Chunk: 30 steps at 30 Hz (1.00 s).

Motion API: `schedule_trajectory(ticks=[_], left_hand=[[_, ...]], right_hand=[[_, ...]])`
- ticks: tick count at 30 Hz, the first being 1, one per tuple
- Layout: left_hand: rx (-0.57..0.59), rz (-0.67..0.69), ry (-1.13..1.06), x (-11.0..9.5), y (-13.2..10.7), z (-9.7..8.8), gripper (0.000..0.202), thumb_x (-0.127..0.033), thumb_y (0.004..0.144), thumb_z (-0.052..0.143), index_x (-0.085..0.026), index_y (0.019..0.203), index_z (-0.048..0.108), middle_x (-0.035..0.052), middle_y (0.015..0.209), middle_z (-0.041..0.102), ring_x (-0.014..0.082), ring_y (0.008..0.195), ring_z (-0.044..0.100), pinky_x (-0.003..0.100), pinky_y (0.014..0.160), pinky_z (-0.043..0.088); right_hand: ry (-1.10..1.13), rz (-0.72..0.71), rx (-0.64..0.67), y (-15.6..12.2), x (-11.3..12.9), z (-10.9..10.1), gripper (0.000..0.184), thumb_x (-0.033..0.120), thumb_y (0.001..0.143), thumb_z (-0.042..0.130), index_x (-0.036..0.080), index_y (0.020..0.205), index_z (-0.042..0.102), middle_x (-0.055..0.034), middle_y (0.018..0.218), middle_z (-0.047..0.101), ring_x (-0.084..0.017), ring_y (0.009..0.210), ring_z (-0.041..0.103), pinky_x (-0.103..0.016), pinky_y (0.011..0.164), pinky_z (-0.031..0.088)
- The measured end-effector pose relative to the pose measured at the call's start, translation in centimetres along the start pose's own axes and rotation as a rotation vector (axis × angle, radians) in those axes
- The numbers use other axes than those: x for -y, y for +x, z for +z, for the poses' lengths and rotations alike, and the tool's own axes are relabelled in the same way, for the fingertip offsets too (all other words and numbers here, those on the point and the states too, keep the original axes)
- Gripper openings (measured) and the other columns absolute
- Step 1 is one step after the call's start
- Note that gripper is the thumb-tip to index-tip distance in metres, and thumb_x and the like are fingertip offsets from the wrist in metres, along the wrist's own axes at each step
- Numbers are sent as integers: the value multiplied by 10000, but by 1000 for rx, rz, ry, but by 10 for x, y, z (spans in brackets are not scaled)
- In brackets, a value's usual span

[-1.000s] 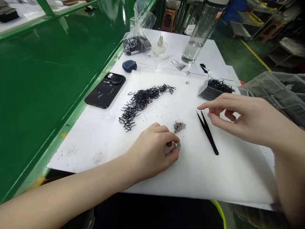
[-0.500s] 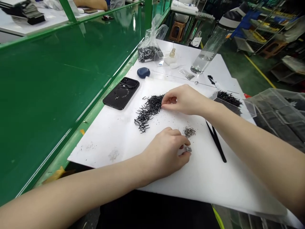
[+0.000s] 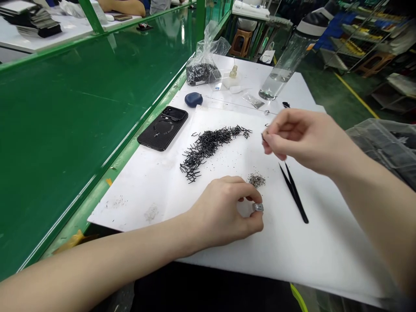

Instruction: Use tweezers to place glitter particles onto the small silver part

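Note:
My left hand rests low over the white sheet, thumb and fingers closed around a small silver metal block. Higher and to the right, my right hand is raised in a pinch with a small dark piece at its fingertips; its exact shape is too small to make out. A long pile of short bent black pins lies to the left of the right hand. Just beyond the left fingertips is a little heap of tiny metallic bits. Black tweezers lie below my right hand, points facing away.
A black phone and a dark blue case lie along the left edge. Toward the back stand a clear bag of black parts and a tilted water bottle. At right is a transparent compartment box. A green partition borders the table.
My right hand has moved from the black pile to the right and up, carrying a small dark piece. My left hand keeps the metal block in nearly the same spot.

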<state>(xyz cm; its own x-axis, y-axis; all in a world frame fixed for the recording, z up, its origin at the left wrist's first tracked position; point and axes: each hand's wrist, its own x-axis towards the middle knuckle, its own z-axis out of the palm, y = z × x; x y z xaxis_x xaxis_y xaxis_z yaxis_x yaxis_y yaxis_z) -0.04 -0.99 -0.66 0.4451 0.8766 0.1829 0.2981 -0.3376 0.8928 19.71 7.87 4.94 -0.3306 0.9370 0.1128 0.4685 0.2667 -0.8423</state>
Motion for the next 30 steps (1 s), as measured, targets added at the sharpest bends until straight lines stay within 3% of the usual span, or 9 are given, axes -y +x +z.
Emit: schedule_trajectory(ticks=[5,8,11,14,18,23,27,30], left_hand=[[49,-129,-205,-6,5,-8,163,-135,709,725,-146,871,745,2,801,711,87,608,553,208,574,491],[114,-208,-368,-7,9,-12,228,-98,698,728,-125,920,775,17,822,745,87,624,605,187,600,543],[147,-304,-519,-6,11,-15,243,-78,711,754,-136,942,803,30,841,783,120,739,708,192,716,601],[135,-396,-661,-2,14,-17,196,-106,768,781,-191,939,821,17,874,816,132,823,768,186,774,622],[126,-451,-790,4,16,-20,184,-112,787,815,-242,917,821,-13,851,823,136,820,793,193,778,643],[124,-488,-896,8,18,-22,189,-106,795,819,-225,942,819,19,842,821,168,838,800,200,737,641],[61,-503,-845,5,25,-22,335,-274,719,895,-187,1032,814,80,861,814,281,912,796,367,815,665],[42,-503,-850,2,32,-22,418,-343,704,907,-193,1080,808,92,904,816,303,964,785,419,883,649]], right_hand=[[304,12,-46,-51,-22,4,115,259,876,759,295,922,660,28,743,651,-129,621,656,-205,416,492],[376,39,5,-62,-30,11,199,226,908,730,301,1091,753,19,749,660,-115,634,666,-210,497,574],[428,63,28,-64,-29,14,120,205,888,769,277,975,808,-3,770,741,-109,681,722,-186,597,618],[485,72,15,-64,-25,15,156,190,838,824,301,947,818,9,791,788,-111,706,762,-148,589,613],[578,57,37,-66,-21,18,178,133,836,812,287,924,825,6,760,798,-124,697,774,-151,575,619],[615,-28,-16,-67,-18,24,183,80,865,760,250,889,825,5,741,771,-93,646,719,-170,581,609],[513,-130,-102,-68,-20,27,215,47,832,776,241,909,824,-18,833,761,-124,758,711,-222,637,612],[483,-124,-113,-71,-19,29,287,38,819,787,278,974,817,-5,854,774,-131,741,716,-243,631,617]])
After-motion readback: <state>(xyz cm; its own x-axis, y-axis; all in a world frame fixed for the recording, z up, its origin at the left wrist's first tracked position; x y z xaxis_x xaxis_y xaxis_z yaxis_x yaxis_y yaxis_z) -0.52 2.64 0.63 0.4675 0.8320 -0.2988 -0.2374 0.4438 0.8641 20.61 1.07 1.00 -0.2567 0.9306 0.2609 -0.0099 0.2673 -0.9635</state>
